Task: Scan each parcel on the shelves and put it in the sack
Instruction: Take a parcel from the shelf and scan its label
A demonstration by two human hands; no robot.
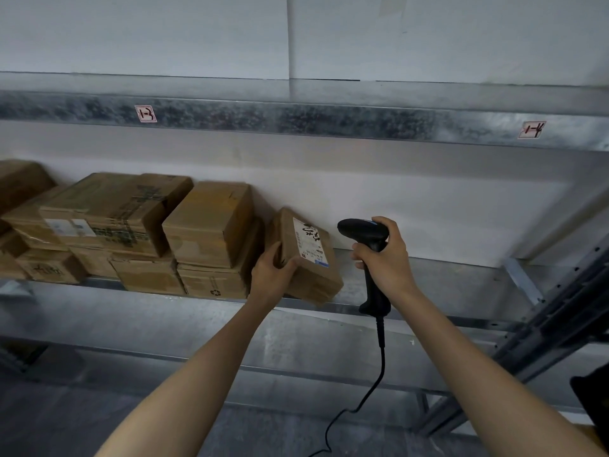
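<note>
Parcel: I see a small brown cardboard box (pixel 316 275) at the right end of the row on the grey galvanised metal shelf (pixel 435 285). It is tilted, with its top leaning left and its lower corner at the shelf's front lip. I cannot tell whether it rests there or is lifted.
Label: a white printed shipping sticker (pixel 311 244) lies on the parcel's upper face, turned toward me and to the right.
Left hand: the left hand (pixel 272 275) grips the parcel's near left edge, fingers curled round the side and thumb pressed on the labelled face.
Right hand: the right hand (pixel 387 262) is wrapped tight round the grip of a black handheld barcode scanner (pixel 374 291), all fingers clamped on it.
Scanner: it stands upright to the right of the parcel. Its head points left at the label, near it but apart.
Cable: a black cord (pixel 380 367) hangs from the scanner's base and runs off the bottom edge.
Other stock: stacked brown cardboard cartons (pixel 131 225) fill the shelf to the parcel's left, the nearest just beside it.
Above: a mottled grey metal beam (pixel 296 120) carries two small red-bordered tags (pixel 145 113).
</note>
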